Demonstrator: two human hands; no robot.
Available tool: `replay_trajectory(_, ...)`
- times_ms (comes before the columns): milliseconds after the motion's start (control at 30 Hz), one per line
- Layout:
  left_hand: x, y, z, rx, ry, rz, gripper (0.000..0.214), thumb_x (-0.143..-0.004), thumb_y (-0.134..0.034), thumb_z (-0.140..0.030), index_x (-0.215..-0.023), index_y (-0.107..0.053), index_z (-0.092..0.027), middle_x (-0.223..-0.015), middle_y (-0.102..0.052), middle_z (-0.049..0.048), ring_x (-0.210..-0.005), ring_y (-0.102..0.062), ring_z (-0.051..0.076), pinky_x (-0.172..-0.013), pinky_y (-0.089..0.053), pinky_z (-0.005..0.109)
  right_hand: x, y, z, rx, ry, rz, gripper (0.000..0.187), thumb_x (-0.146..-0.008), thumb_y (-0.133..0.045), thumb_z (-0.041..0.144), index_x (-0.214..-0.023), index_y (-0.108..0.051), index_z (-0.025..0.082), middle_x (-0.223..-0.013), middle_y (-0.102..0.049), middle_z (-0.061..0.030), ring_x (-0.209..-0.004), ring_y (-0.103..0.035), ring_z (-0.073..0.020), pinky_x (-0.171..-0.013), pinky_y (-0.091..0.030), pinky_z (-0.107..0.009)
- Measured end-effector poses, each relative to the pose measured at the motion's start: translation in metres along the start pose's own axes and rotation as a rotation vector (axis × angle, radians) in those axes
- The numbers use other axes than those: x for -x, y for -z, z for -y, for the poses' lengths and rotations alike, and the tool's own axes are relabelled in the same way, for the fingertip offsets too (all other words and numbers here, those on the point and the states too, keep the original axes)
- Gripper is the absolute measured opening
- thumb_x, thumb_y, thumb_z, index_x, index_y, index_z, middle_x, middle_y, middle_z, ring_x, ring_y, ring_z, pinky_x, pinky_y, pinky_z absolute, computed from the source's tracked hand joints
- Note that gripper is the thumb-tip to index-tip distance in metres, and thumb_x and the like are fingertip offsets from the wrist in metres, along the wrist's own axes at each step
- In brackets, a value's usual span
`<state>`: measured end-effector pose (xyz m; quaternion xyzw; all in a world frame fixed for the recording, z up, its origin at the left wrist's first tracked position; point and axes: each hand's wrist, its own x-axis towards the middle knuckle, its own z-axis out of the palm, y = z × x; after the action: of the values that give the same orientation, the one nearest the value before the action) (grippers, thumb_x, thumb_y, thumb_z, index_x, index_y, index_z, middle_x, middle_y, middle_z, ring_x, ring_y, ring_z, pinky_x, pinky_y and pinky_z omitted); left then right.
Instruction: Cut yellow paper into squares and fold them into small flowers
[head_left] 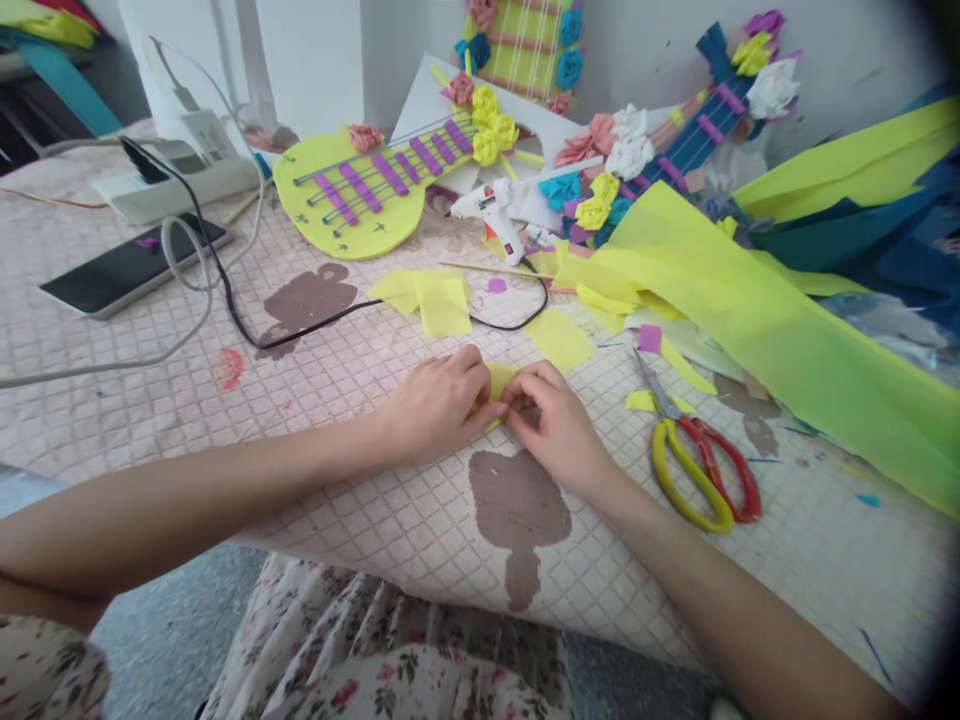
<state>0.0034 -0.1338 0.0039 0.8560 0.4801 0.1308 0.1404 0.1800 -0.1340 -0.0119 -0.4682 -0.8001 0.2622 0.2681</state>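
Observation:
Between my two hands is a small piece of yellow crepe paper (501,378), partly hidden by my fingers. My left hand (448,400) is closed on its left side, and my right hand (551,415) pinches its right edge with thumb and fingertips. The hands nearly touch each other over the table. Just beyond them lie cut yellow paper squares (444,303) and another yellow piece (562,338). Scissors (694,440) with one yellow and one red handle rest to the right of my right hand, blades slightly apart.
A yellow paper guitar (360,195) and a white glue gun (495,215) lie farther back. A blue guitar-shaped craft (667,165) leans near the wall. Long yellow crepe paper (750,320) spreads across the right. A phone (135,265), a power strip (180,180) and cables occupy the left.

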Motion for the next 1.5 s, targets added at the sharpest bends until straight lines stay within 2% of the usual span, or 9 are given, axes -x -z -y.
replay_trajectory(133, 0.001, -0.001, -0.002, -0.018, -0.013, 0.005, 0.021, -0.085, -0.048, -0.034, -0.083, -0.055, -0.014, -0.089, -0.051, 0.0057, -0.068, -0.052, 0.013, -0.064, -0.044, 0.03, 0.0, 0.0, 0.0, -0.014, 0.006, 0.001, 0.013, -0.075, -0.054, 0.008, -0.077, -0.055, 0.021, -0.085, -0.049, -0.0022, -0.077, -0.051, -0.0157, -0.069, -0.045, -0.031)
replay_trajectory(333, 0.001, 0.0, 0.007, 0.049, -0.056, 0.043, 0.013, -0.079, -0.055, -0.026, -0.085, -0.054, -0.015, -0.092, -0.049, 0.0058, -0.073, -0.053, 0.015, -0.065, -0.043, 0.029, 0.0, 0.002, 0.0, -0.025, -0.001, 0.011, 0.014, -0.076, -0.053, 0.007, -0.077, -0.055, 0.021, -0.086, -0.049, -0.0021, -0.077, -0.052, -0.0152, -0.07, -0.045, -0.031)
replay_trajectory(467, 0.0, 0.005, 0.013, 0.165, -0.089, 0.096, 0.018, -0.075, -0.06, -0.023, -0.09, -0.055, -0.015, -0.096, -0.049, 0.0057, -0.077, -0.052, 0.014, -0.068, -0.044, 0.028, 0.0, 0.002, 0.002, -0.011, 0.003, 0.005, 0.014, -0.076, -0.054, 0.007, -0.077, -0.055, 0.021, -0.084, -0.049, -0.002, -0.077, -0.051, -0.0153, -0.07, -0.044, -0.031)
replay_trajectory(633, 0.0, 0.012, 0.018, 0.257, -0.091, 0.174, 0.027, -0.072, -0.065, -0.029, -0.094, -0.056, -0.015, -0.099, -0.048, 0.0056, -0.079, -0.052, 0.014, -0.071, -0.045, 0.028, -0.001, 0.001, 0.002, -0.007, 0.003, 0.004, 0.013, -0.076, -0.053, 0.007, -0.077, -0.055, 0.02, -0.085, -0.05, -0.002, -0.076, -0.051, -0.0149, -0.07, -0.044, -0.031)
replay_trajectory(867, 0.0, 0.008, 0.013, 0.228, -0.067, 0.109, 0.017, -0.081, -0.057, -0.03, -0.087, -0.055, -0.015, -0.092, -0.049, 0.0047, -0.068, -0.05, 0.011, -0.062, -0.043, 0.026, 0.0, 0.0, 0.0, 0.005, 0.013, 0.0, 0.013, -0.076, -0.054, 0.009, -0.077, -0.054, 0.021, -0.085, -0.05, -0.0025, -0.075, -0.052, -0.0157, -0.07, -0.045, -0.032)
replay_trajectory(1067, 0.001, 0.0, 0.005, 0.089, -0.024, 0.024, 0.018, -0.079, -0.058, -0.031, -0.086, -0.054, -0.014, -0.091, -0.05, 0.0063, -0.073, -0.052, 0.015, -0.066, -0.043, 0.03, 0.0, 0.001, 0.001, 0.008, 0.014, 0.007, 0.012, -0.076, -0.054, 0.009, -0.078, -0.054, 0.021, -0.085, -0.05, -0.0025, -0.077, -0.052, -0.0159, -0.071, -0.045, -0.032)
replay_trajectory(1500, 0.001, -0.002, 0.007, 0.046, -0.049, 0.022, 0.022, -0.08, -0.056, -0.036, -0.085, -0.053, -0.015, -0.091, -0.049, 0.0057, -0.073, -0.052, 0.016, -0.063, -0.042, 0.029, -0.001, 0.001, 0.0, 0.031, 0.002, 0.027, 0.007, -0.079, -0.058, 0.015, -0.079, -0.055, 0.021, -0.088, -0.05, -0.0036, -0.081, -0.052, -0.0176, -0.074, -0.045, -0.033)
